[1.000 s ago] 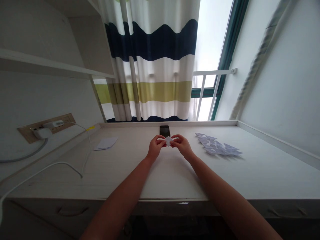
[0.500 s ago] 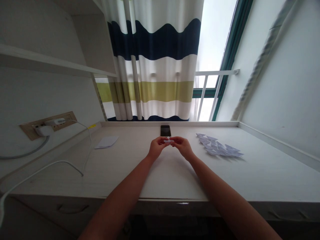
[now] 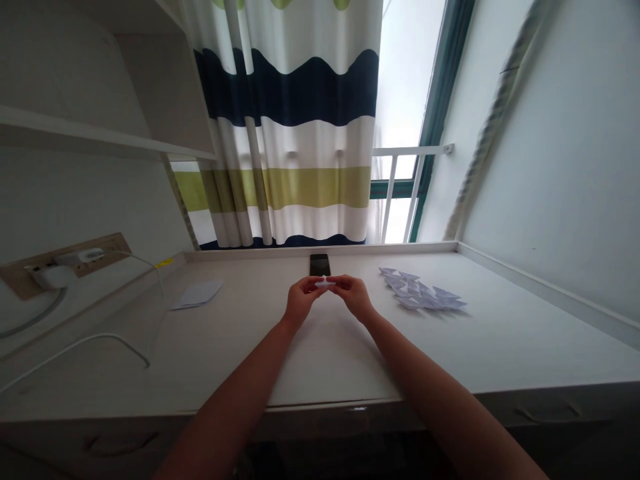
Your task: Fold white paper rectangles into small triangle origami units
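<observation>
Over the middle of the white desk (image 3: 320, 347), my left hand (image 3: 300, 301) and my right hand (image 3: 356, 297) meet, both pinching a small folded piece of white paper (image 3: 324, 282). Only a thin edge of that paper shows between the fingertips. A dark phone (image 3: 319, 264) lies flat on the desk just beyond my hands. To the right of my right hand sits a pile of several folded white paper pieces (image 3: 420, 297).
A small stack of white paper sheets (image 3: 198, 294) lies at the left. A white cable (image 3: 95, 337) runs from a wall socket strip (image 3: 60, 261) across the desk's left side. A striped curtain (image 3: 290, 133) and a window railing (image 3: 400, 193) stand behind the desk.
The paper piece, seen flat between my fingers a second ago, is now folded down to a thin edge. My hands have stayed together; the view has shifted slightly.
</observation>
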{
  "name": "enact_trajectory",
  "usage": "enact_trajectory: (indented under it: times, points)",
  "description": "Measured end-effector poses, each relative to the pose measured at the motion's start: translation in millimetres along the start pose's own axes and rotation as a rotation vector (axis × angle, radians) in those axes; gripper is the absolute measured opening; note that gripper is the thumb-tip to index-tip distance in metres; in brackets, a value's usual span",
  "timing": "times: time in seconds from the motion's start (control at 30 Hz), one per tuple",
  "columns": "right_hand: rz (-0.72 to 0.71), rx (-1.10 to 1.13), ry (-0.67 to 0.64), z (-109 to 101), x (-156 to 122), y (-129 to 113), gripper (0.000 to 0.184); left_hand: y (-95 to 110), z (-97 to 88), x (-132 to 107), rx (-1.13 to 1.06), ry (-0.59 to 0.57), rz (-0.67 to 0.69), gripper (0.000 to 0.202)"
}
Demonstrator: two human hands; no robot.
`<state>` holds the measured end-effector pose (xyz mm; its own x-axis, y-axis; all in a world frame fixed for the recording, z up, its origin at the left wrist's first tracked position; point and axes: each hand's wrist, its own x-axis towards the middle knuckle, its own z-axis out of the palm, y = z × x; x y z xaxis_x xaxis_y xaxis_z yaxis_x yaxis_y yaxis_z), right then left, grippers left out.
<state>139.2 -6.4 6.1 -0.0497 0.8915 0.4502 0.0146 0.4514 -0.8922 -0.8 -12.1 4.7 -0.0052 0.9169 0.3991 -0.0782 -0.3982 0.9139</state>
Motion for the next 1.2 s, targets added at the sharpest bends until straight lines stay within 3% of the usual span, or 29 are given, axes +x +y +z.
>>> enact_trajectory:
  times: [0.2,0.43,0.63,0.83,1.1,1.2]
  points:
    - [0.003,-0.007,0.006,1,-1,-4,0.019,3,-0.7,-2,-0.017,-0.027,-0.004,0.033]
    - [-0.035,-0.086,-0.016,-1,-2,-6,0.018,4,-2.3,-2,0.137,-0.049,0.062,0.025]
    - [-0.047,-0.079,-0.026,-1,-2,-5,0.02,-1,-2.5,0,0.073,-0.02,0.042,0.021]
    - [-0.071,-0.131,-0.009,-1,-2,-6,0.018,-4,-2.9,2,0.073,-0.061,0.014,0.022]
    - [-0.038,-0.024,0.097,-12,1,-12,0.036,-2,-6.3,2,0.153,-0.026,0.042,0.021]
    - [-0.011,-0.058,0.018,-12,1,-9,0.032,1,-5.9,1,0.142,-0.029,0.04,0.02]
